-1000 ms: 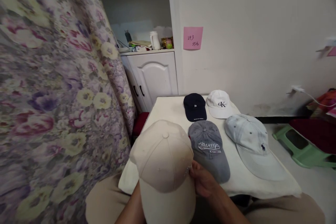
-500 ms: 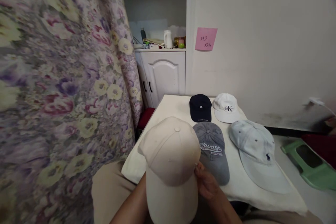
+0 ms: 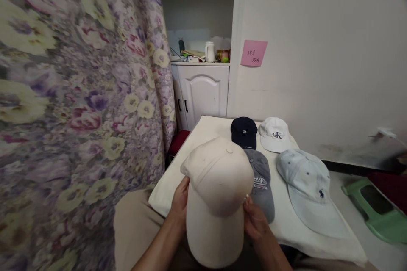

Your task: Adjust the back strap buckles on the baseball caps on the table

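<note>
A cream baseball cap (image 3: 219, 186) is held up before me, crown upward and brim pointing down toward my lap. My left hand (image 3: 181, 194) is closed on its left edge, fingertips partly hidden behind the cap. On the opposite edge my right hand (image 3: 252, 216) pinches the cap's rim near the brim. Behind it lies a grey cap (image 3: 262, 186) with white lettering, partly covered from view. Farther back rest a navy cap (image 3: 244, 132) and a white cap (image 3: 275, 135) with black letters. A pale blue cap (image 3: 305, 178) with a small dark emblem sits to the right.
The caps lie on a table with a cream cloth (image 3: 178, 169). A floral curtain (image 3: 79, 114) hangs close on the left. Behind stands a white cabinet (image 3: 205, 97) with a white jug (image 3: 210, 52) on top. A green stool (image 3: 375, 207) is at the right.
The cream cap has shifted slightly right and tilted. My left hand, hidden behind the cap before, now shows at its left edge. The whole view has swung a little left.
</note>
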The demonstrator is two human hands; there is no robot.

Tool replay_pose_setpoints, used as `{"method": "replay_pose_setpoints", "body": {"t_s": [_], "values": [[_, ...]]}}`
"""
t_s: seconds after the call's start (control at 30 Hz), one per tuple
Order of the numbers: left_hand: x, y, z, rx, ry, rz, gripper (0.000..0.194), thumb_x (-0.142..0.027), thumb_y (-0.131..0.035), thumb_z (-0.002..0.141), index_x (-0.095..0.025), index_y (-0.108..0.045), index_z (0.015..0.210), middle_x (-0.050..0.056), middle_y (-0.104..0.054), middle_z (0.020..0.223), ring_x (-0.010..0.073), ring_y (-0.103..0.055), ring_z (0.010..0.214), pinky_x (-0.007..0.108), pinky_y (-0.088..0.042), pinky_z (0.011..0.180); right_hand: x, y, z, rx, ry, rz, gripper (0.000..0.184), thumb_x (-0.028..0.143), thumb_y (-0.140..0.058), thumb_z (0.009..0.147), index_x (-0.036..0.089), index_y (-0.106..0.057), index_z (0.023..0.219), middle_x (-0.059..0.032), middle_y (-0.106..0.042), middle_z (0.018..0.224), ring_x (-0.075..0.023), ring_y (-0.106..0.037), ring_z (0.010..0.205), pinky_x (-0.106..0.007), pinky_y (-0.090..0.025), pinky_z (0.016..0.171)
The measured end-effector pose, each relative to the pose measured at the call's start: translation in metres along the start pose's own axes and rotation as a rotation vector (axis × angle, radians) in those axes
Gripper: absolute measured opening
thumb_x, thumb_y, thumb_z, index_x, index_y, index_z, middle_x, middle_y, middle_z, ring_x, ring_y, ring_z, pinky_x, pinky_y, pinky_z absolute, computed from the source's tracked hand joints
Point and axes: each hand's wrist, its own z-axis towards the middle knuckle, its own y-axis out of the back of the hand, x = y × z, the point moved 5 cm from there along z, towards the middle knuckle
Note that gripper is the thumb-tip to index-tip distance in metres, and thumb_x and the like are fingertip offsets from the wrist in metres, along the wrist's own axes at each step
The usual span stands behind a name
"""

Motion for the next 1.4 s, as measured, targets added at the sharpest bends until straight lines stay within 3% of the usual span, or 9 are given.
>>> {"method": "replay_pose_setpoints", "body": {"t_s": [0.13, 0.27, 0.33, 0.53, 0.77, 1.0, 1.2, 1.4], "values": [[-0.014, 0.0, -0.005, 0.109, -0.029, -0.152, 0.028, -0.04, -0.057, 0.094, -0.022, -0.072, 0.108, 0.003, -0.078, 0.084, 0.0284, -0.07, 0.104, 0.038, -0.053, 0.098, 0.001, -0.003, 0.0, -0.002, 0.005, 0.009, 0.045, 0.029, -0.092, 0.055, 0.023, -0.071, 0.093, -0.0033, -0.079, 0.088, -0.0284, -0.073, 0.091, -0.042, -0.057, 0.086], [-0.019, 0.002, -0.005, 0.096, -0.003, -0.158, 0.025, -0.02, -0.057, 0.093, -0.018, -0.07, 0.115, 0.005, -0.08, 0.094, 0.0258, -0.071, 0.106, 0.038, -0.049, 0.103, 0.0, -0.01, 0.0, 0.039, -0.012, -0.027, 0.048, 0.029, -0.089, 0.06, 0.022, -0.069, 0.103, -0.0065, -0.078, 0.097, -0.0282, -0.073, 0.095, -0.042, -0.057, 0.087], [-0.018, 0.004, -0.003, 0.064, 0.008, -0.128, 0.03, -0.018, -0.06, 0.091, -0.019, -0.068, 0.12, 0.005, -0.08, 0.1, 0.0267, -0.071, 0.105, 0.039, -0.051, 0.102, 0.0, -0.013, -0.001, 0.059, -0.013, -0.054, 0.046, 0.029, -0.088, 0.062, 0.021, -0.069, 0.104, -0.0075, -0.078, 0.098, -0.028, -0.073, 0.095, -0.042, -0.056, 0.088], [-0.016, 0.003, 0.001, 0.114, 0.029, -0.087, 0.044, -0.031, -0.066, 0.089, -0.02, -0.063, 0.132, 0.006, -0.079, 0.103, 0.0286, -0.073, 0.1, 0.04, -0.054, 0.097, 0.0, -0.015, 0.001, 0.094, -0.003, -0.092, 0.042, 0.029, -0.086, 0.066, 0.02, -0.069, 0.104, -0.0087, -0.078, 0.096, -0.0277, -0.073, 0.094, -0.042, -0.056, 0.088], [-0.011, 0.011, 0.003, 0.049, 0.078, -0.037, 0.046, -0.041, -0.063, 0.09, -0.019, -0.065, 0.13, 0.006, -0.08, 0.098, 0.0294, -0.074, 0.095, 0.038, -0.057, 0.089, -0.001, -0.023, 0.001, 0.1, -0.015, -0.115, 0.046, 0.028, -0.087, 0.066, 0.018, -0.068, 0.107, -0.0098, -0.078, 0.096, -0.0275, -0.073, 0.094, -0.041, -0.055, 0.087], [-0.021, 0.028, 0.008, -0.008, -0.012, 0.048, 0.043, -0.04, -0.07, 0.085, -0.022, -0.069, 0.124, 0.005, -0.08, 0.098, 0.0317, -0.073, 0.099, 0.039, -0.057, 0.088, 0.009, -0.025, 0.016, -0.004, 0.048, -0.08, 0.032, 0.039, -0.083, 0.073, 0.02, -0.072, 0.096, -0.0044, -0.078, 0.089, -0.0236, -0.073, 0.086, -0.036, -0.056, 0.081], [-0.026, 0.049, 0.01, -0.051, -0.061, 0.13, 0.042, -0.041, -0.076, 0.078, -0.021, -0.074, 0.115, 0.006, -0.079, 0.102, 0.035, -0.069, 0.106, 0.041, -0.056, 0.09, 0.008, -0.026, 0.035, -0.088, 0.099, -0.094, 0.025, 0.032, -0.082, 0.075, 0.019, -0.074, 0.095, -0.0017, -0.078, 0.09, -0.0204, -0.071, 0.08, -0.032, -0.056, 0.077], [-0.033, 0.077, 0.022, -0.142, -0.174, 0.252, 0.047, -0.045, -0.079, 0.072, -0.021, -0.073, 0.111, 0.006, -0.077, 0.109, 0.034, -0.067, 0.11, 0.043, -0.054, 0.094, 0.0, -0.029, 0.048, -0.104, 0.071, -0.076, 0.014, 0.033, -0.08, 0.075, 0.021, -0.074, 0.08, -0.0006, -0.077, 0.081, -0.0213, -0.071, 0.082, -0.032, -0.054, 0.082]]}}
